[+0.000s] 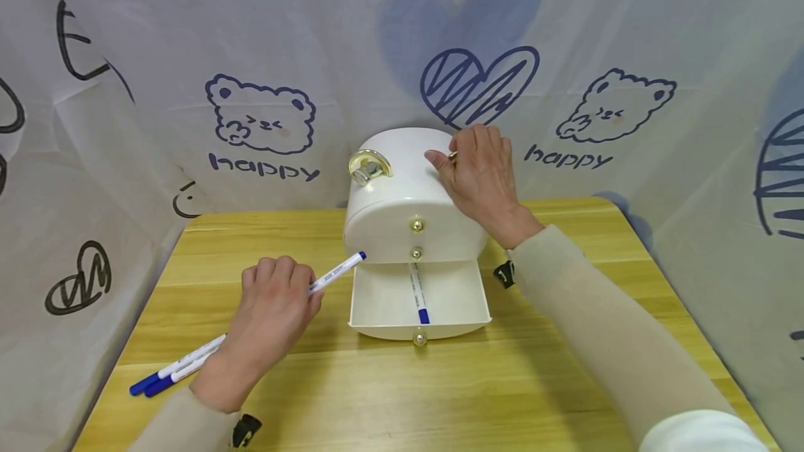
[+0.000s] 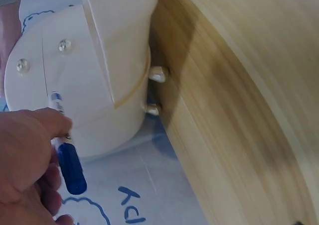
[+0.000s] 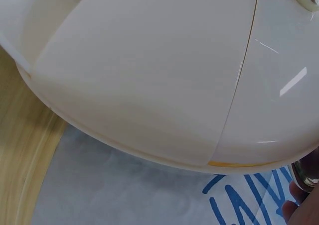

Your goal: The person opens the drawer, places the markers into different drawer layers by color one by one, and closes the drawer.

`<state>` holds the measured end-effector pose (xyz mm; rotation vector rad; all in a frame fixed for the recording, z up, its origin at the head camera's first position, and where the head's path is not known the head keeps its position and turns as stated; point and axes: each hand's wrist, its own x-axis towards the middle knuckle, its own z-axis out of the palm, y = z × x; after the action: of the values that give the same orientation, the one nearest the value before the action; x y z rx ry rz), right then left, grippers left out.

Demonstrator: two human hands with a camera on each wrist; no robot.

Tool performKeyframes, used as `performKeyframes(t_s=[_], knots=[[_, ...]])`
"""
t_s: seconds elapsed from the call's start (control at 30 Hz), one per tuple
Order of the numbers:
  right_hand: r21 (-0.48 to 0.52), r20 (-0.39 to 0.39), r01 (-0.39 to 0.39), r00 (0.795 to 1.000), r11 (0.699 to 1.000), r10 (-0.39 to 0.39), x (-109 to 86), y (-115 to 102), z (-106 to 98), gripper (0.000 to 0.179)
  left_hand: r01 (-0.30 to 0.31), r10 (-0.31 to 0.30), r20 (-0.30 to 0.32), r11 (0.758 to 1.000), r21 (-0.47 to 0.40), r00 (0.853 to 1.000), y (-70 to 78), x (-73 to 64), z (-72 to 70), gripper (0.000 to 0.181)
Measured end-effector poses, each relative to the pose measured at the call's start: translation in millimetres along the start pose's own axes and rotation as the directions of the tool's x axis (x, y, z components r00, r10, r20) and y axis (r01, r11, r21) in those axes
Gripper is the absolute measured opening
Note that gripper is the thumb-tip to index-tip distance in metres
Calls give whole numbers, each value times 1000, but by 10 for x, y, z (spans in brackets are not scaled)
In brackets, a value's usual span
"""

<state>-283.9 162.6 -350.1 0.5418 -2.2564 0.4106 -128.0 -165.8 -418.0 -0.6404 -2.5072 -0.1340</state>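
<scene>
In the head view my left hand (image 1: pixel 270 312) pinches a white marker (image 1: pixel 337 273) with a blue end, held up in front of a white box's left side. The left wrist view shows the marker's blue cap (image 2: pixel 72 170) sticking out below the fingers. My right hand (image 1: pixel 480 173) grips a gold handle (image 1: pixel 452 157) on the right of the rounded white box (image 1: pixel 408 187). The box's lower drawer (image 1: pixel 383 298) is pulled out, and another marker (image 1: pixel 417 295) lies in it, blue end forward. At the right wrist view's edge, fingers (image 3: pixel 294 205) touch the metal handle.
Two blue-capped markers (image 1: pixel 179 365) lie on the wooden table (image 1: pixel 402 396) at the left, partly hidden by my left wrist. A second gold handle (image 1: pixel 370 166) is on the box's left. Clear round knobs (image 1: pixel 417 225) line its front. A printed cloth (image 1: pixel 352 33) hangs behind.
</scene>
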Motion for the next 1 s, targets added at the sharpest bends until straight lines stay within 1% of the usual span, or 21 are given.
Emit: performKeyframes(t_s=[0.17,0.33,0.43,0.53,0.73,1.0], knots=[[2,9,-4,1000,1000,4,4,-4,1,78,-9,7,56,999,43,998,110,82,17,29],[0,19,-14,1000,1000,14,3,-7,1,78,-28,19,126,997,71,992,223,169,13,30],[-4,20,-18,1000,1000,18,1,-6,1,77,-43,31,153,996,75,988,282,218,27,32],[-8,19,-21,1000,1000,21,1,-4,0,77,-49,36,164,996,77,986,338,266,54,33],[-11,19,-24,1000,1000,24,1,-3,-2,79,-42,23,187,994,98,982,462,365,125,33],[-7,13,-19,1000,1000,19,-3,-5,-7,79,-90,63,193,987,135,979,565,404,240,37]])
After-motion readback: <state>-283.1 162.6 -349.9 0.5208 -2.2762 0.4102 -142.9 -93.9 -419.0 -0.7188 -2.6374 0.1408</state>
